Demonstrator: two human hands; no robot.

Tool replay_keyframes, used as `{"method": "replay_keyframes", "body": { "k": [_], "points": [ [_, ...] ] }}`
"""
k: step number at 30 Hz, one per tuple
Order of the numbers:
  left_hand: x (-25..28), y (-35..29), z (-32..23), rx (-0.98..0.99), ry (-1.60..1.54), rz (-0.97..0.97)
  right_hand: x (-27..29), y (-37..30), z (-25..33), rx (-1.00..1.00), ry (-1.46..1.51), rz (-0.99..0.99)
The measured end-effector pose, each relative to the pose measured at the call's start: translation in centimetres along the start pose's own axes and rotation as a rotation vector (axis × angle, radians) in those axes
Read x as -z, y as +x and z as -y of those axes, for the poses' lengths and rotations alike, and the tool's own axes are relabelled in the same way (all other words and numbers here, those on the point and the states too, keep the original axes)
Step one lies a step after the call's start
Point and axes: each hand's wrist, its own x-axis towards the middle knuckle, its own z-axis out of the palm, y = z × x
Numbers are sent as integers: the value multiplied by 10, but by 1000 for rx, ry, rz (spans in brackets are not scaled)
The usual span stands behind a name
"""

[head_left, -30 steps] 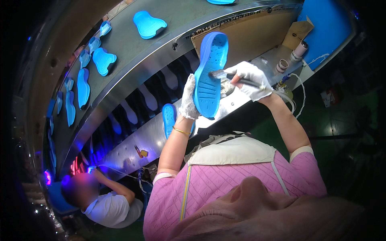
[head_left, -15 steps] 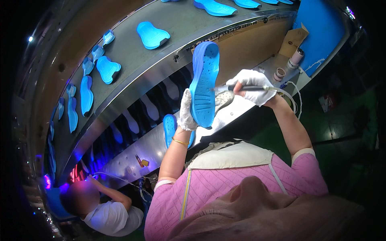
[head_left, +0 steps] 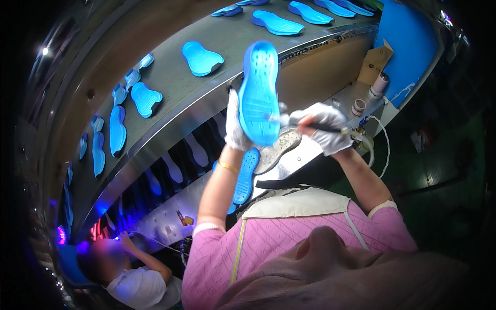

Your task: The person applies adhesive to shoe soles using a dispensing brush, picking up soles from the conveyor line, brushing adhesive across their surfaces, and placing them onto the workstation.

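My left hand [head_left: 236, 124], in a white knit glove, grips a bright blue shoe sole [head_left: 258, 85] by its lower left edge. The sole stands nearly upright, its holed and grooved face turned toward me. In my gloved right hand [head_left: 325, 132] is a dark-handled brush [head_left: 330, 127] with a pale hose behind it. Its blurred tip overlaps the sole's lower part; whether it touches cannot be made out. Below the held sole lie another blue sole [head_left: 245, 178] and a pale grey, speckled sole [head_left: 279, 151], on the metal ledge.
A dark conveyor belt [head_left: 173, 88] curves beyond my hands, carrying several blue soles [head_left: 202, 58]. Under it, a rack holds pale soles [head_left: 196, 151]. Two containers [head_left: 358, 107] and a cardboard piece [head_left: 374, 64] stand at right. A co-worker [head_left: 137, 281] sits at lower left.
The held sole has moved slightly up and left and turned its face more toward me. The brush has shifted lower along it. Soles on the belt have slid right.
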Motion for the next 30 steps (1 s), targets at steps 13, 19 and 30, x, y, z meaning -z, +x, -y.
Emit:
{"method": "replay_keyframes", "body": {
  "k": [13, 19, 30],
  "points": [
    [10, 75, -66, -440, 1022, -404, 32, -18, -5, -248, -205, -266],
    [31, 36, -146, -687, 2651, -496, 18, -25, -28, -383, -10, -227],
    [-59, -97, -143, -1230, 772, -350, 3, -20, -53, -534, 186, -243]
  ]
}}
